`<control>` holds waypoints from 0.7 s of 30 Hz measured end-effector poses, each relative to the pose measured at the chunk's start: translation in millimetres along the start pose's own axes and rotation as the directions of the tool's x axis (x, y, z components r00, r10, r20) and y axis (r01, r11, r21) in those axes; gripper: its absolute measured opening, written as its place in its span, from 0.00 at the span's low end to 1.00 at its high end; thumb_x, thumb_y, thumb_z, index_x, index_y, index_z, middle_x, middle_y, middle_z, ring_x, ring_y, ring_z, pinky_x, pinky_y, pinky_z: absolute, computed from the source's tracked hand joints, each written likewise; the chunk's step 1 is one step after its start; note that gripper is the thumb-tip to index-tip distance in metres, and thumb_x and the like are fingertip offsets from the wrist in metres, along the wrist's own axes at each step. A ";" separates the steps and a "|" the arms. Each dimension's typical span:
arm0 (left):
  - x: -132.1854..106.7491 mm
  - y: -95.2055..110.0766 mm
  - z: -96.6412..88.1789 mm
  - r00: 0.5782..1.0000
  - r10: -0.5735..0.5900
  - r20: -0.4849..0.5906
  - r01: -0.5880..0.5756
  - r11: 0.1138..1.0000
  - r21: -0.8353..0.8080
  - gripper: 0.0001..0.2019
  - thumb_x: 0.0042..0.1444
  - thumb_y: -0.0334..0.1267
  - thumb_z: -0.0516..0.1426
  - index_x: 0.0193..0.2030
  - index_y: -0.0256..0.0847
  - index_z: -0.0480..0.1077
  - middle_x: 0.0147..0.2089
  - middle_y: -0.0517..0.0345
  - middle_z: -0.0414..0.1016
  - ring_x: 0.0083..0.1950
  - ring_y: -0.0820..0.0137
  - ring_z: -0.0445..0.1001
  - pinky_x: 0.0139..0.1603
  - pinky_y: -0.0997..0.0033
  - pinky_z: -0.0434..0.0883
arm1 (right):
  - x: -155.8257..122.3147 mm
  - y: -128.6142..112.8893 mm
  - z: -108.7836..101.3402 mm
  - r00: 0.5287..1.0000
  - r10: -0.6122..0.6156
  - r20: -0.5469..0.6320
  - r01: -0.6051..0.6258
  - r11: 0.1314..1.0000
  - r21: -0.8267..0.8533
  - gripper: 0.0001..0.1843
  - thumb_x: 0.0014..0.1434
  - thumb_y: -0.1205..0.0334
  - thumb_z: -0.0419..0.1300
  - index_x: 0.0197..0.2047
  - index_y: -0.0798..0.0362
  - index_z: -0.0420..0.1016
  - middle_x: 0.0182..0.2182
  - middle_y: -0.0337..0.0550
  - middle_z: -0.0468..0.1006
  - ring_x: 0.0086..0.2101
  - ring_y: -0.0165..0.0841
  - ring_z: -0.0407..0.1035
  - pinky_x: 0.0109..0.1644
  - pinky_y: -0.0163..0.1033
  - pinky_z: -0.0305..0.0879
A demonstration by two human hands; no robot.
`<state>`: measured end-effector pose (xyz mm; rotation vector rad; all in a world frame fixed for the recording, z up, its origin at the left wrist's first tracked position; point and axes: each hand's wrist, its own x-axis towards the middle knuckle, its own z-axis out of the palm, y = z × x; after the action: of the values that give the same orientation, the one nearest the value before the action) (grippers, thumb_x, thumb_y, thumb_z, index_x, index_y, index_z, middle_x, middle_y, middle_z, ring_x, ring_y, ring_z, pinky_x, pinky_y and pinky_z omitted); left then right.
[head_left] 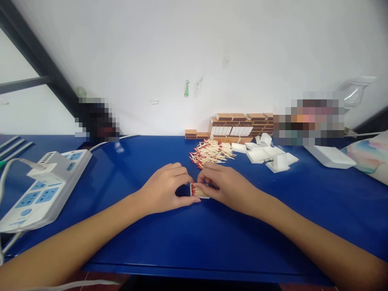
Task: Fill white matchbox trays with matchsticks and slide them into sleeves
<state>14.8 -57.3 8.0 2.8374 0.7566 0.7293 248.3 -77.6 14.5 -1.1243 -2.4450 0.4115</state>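
Observation:
A small white matchbox tray (200,197) filled with red-tipped matches lies on the blue table in front of me. My left hand (168,186) grips its left end, thumb along the near edge and fingers at the far side. My right hand (226,184) is over the tray's right part, with its thumb on the matches and its fingers curled, covering that end. Just beyond my hands spreads a loose pile of matches (212,153). Several empty white trays (257,155) lie jumbled to the right of the pile.
Brown matchboxes (257,126) are stacked against the wall at the back. A white power strip (45,194) with a plugged-in adapter and cables sits at the left. On the right are a white box (330,156) and a colourful bag (368,151). The table's front edge (206,273) runs near me.

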 end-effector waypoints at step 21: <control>0.0 -2.2 -1.5 0.992 -0.110 0.058 0.111 0.994 -0.013 0.19 0.61 0.55 0.65 0.42 0.39 0.78 0.40 0.53 0.77 0.42 0.63 0.73 0.46 0.62 0.71 | -8.1 32.1 -56.6 0.937 0.200 0.286 -0.224 0.973 0.051 0.11 0.66 0.54 0.61 0.34 0.50 0.77 0.28 0.38 0.74 0.28 0.31 0.64 0.30 0.37 0.58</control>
<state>13.2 -55.4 8.8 2.7629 0.8870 0.6326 301.3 -58.4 48.0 -1.3818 -2.5206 0.7805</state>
